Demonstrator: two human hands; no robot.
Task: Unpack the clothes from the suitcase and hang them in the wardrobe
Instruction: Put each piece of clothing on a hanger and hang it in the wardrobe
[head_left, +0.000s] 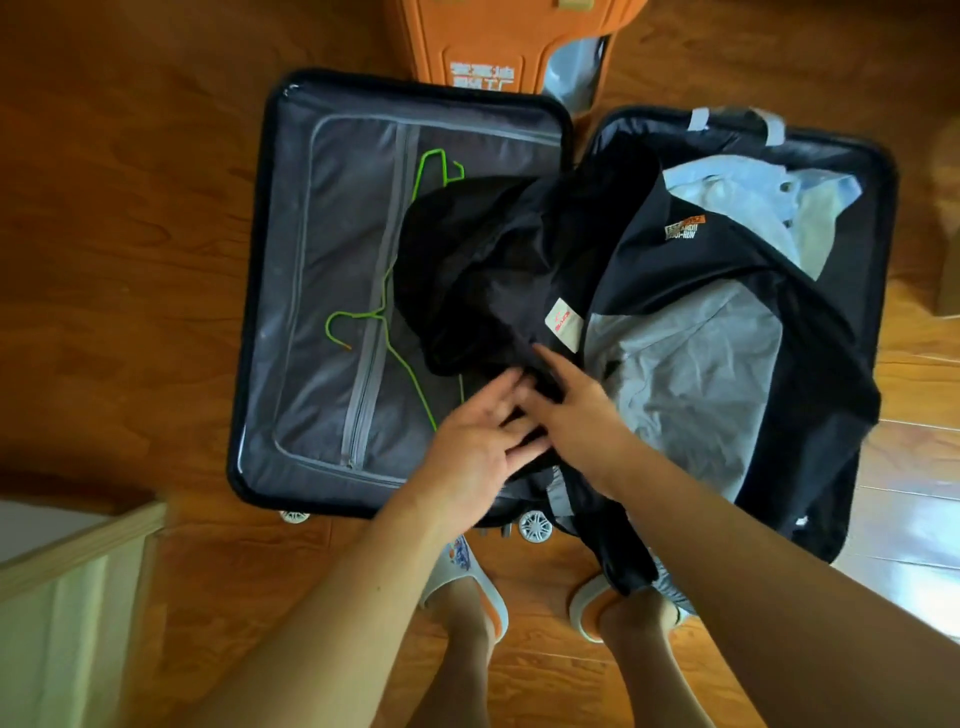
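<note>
An open black suitcase (260, 291) lies flat on the wooden floor. Its left half has a grey zipped lining with green wire hangers (358, 317) on it. A crumpled black garment (483, 270) with a white label lies across the middle hinge. In the right half are a black and grey jacket (691, 364) and a light blue shirt (727, 192). Both hands meet at the near edge of the black garment. My left hand (475, 452) rests on it with its fingers spread. My right hand (576, 415) grips the fabric, its fingertips buried in the folds.
An orange case (467, 41) stands beyond the suitcase's far edge. A pale wooden furniture edge (78, 551) is at the near left. My feet in white and orange slippers (467, 587) stand at the suitcase's near edge, where the jacket's hem hangs over.
</note>
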